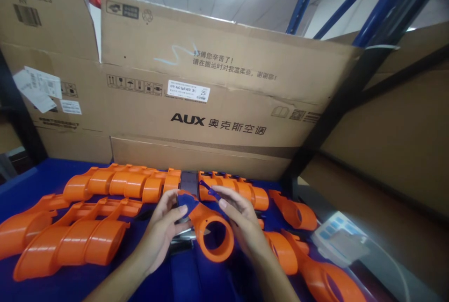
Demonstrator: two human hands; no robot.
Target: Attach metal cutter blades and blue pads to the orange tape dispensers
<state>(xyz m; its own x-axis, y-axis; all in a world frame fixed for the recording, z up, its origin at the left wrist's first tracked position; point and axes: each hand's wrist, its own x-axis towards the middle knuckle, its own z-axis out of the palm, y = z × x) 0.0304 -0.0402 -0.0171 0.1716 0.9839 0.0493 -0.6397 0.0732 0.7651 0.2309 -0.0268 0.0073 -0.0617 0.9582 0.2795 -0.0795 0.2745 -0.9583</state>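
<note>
My left hand [162,225] is closed on the narrow end of an orange plastic part [201,220]. That part has a wide open ring at its other end, facing me and tilted down to the right. At the gripped end, under my left thumb, a flat blue piece [187,203] shows against the orange. Between thumb and fingers, my right hand [241,215] pinches a small, slim dark blue piece [210,190]. It is held just above and right of the orange part, apart from the flat blue piece. Behind my left fingers, some dark and silvery items are partly hidden.
Similar orange parts [72,239] lie nested in rows on the blue work surface [182,274], left, back and right. A phone-like dark slab [190,183] sits between the back rows. At right is a white-and-blue box [338,239] with a cable. Cardboard [224,101] walls the back.
</note>
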